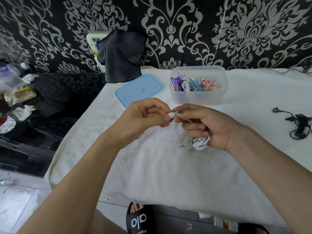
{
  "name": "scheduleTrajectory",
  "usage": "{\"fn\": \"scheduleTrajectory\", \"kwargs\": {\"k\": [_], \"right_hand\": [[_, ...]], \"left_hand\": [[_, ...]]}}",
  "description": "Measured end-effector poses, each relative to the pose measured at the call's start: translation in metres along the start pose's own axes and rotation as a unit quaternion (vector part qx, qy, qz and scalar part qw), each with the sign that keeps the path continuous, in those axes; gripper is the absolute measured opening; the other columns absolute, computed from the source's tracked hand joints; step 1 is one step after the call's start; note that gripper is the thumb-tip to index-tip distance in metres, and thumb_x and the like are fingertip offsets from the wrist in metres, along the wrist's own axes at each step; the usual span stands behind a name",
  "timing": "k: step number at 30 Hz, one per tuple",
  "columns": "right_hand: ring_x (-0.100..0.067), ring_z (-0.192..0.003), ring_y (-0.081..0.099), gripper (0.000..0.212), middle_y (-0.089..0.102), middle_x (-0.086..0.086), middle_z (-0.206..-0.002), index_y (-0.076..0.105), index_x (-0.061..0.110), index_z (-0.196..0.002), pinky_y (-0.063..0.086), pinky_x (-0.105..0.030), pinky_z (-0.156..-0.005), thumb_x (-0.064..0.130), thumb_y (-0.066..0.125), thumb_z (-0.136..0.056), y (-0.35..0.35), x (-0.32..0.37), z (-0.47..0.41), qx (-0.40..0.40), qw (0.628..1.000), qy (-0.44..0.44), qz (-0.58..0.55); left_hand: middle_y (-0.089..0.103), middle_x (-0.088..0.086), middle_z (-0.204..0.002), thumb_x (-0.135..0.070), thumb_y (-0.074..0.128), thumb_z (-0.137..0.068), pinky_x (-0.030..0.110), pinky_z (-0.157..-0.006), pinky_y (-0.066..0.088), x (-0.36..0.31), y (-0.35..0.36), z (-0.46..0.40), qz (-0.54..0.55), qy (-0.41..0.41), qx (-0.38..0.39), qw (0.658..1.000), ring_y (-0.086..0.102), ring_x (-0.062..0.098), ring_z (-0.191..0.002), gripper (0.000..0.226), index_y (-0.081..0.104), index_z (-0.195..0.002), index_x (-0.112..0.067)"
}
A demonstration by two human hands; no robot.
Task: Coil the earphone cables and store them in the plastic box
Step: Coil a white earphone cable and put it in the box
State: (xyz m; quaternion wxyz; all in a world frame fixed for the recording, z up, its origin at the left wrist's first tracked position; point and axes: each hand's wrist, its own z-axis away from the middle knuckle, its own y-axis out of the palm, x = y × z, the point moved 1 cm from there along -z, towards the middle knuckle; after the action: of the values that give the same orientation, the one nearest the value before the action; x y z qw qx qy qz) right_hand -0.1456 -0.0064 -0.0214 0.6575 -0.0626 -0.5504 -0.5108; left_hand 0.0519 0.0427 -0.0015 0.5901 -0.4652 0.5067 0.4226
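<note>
A white earphone cable (199,142) is bundled into a coil under my right hand (206,124), with its jack plug sticking out to the left. My right hand grips that coil in its lower fingers and pinches the cable's end by the thumb. My left hand (148,115) pinches the white earbud (171,114) between thumb and forefinger, right against my right thumb. The clear plastic box (198,97) stands behind the hands, open, holding several coiled cables in purple, white, blue and red. A tangled black earphone (297,124) lies at the right edge.
The box's light blue lid (140,89) lies flat left of the box on the white towel (152,166) that covers the table. A dark cloth (121,54) hangs at the wall behind. Clutter and a bottle (10,73) sit on a black surface to the left.
</note>
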Motion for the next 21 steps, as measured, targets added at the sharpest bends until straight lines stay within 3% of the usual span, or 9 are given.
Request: {"fn": "scheduleTrajectory", "kwargs": {"k": [4, 10, 21], "right_hand": [[-0.003, -0.039, 0.024, 0.014, 0.067, -0.003, -0.076, 0.071, 0.012, -0.087, 0.02, -0.014, -0.032, 0.01, 0.066, -0.073, 0.0009, -0.001, 0.0018, 0.001, 1.0, 0.006, -0.01], [-0.002, -0.039, 0.022, 0.013, 0.065, -0.001, -0.074, 0.075, 0.015, -0.077, 0.018, -0.012, -0.032, 0.01, 0.063, -0.078, 0.0042, -0.0031, 0.0023, 0.018, 0.998, 0.02, -0.05], [-0.002, -0.038, 0.022, 0.016, 0.068, -0.001, -0.076, 0.076, 0.013, -0.083, 0.018, -0.011, -0.032, 0.009, 0.06, -0.083, 0.0061, -0.0077, -0.0054, 0.007, 0.993, 0.05, -0.103]], "left_hand": [[0.073, 0.005, -0.084, 0.005, 0.067, -0.09, 0.023, -0.077, 0.053, 0.0013, -0.0002, 0.0006, 0.0, -0.006, 0.007, 1.0, 0.068, 0.015, -0.075, 0.014, 0.07, -0.097, -0.007], [0.071, 0.005, -0.083, -0.015, 0.074, -0.081, 0.023, -0.074, 0.051, -0.0014, 0.0001, -0.0009, 0.014, 0.0, 0.002, 1.0, 0.062, 0.015, -0.074, 0.017, 0.07, -0.095, -0.006], [0.069, 0.015, -0.091, -0.006, 0.059, -0.101, 0.027, -0.076, 0.052, 0.0014, 0.0027, -0.0009, -0.031, 0.01, -0.04, 0.999, 0.061, 0.018, -0.076, 0.01, 0.067, -0.099, 0.001]]}}
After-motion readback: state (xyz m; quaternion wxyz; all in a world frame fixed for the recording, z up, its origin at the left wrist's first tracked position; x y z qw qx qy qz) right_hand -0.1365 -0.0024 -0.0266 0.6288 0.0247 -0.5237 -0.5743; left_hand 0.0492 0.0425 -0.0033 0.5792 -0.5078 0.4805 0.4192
